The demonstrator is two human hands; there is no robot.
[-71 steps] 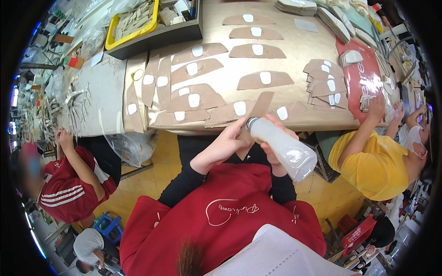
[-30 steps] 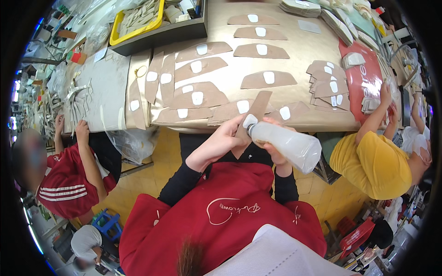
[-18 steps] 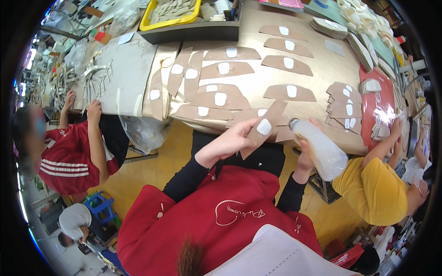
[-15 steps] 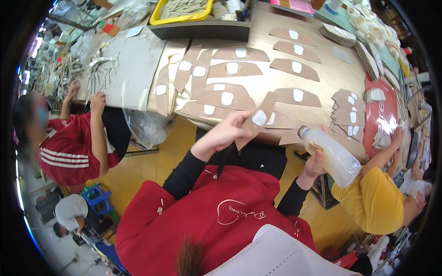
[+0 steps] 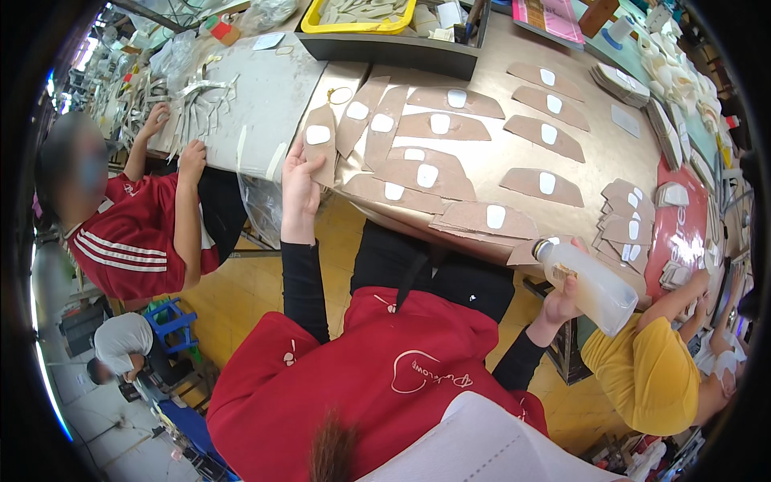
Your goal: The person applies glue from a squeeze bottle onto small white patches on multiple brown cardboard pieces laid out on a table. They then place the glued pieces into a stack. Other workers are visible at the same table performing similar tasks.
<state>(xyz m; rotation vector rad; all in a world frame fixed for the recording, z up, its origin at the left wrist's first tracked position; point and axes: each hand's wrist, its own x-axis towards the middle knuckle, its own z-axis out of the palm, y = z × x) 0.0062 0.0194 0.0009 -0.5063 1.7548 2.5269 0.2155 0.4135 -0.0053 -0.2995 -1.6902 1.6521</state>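
Note:
My left hand grips a flat brown piece with a white patch, at the near left end of the row of pieces on the table. Its fingers lie under or along the piece, with the thumb on top. In my right hand is a translucent plastic bottle with a dark cap, tilted at the table's near edge. Several similar curved brown pieces with white patches lie spread out between my hands. Close to the bottle's neck lies an overlapping group of brown pieces.
A black tray with a yellow basket stands at the back. To the right are a stack of patched pieces and a red sheet. A co-worker in red sits left, another in yellow right. A golden ring-like item lies back left.
My left hand has carried the brown piece leftward, from the table's near middle to the left end of the row. My right hand still holds the bottle; the whole view has shifted slightly.

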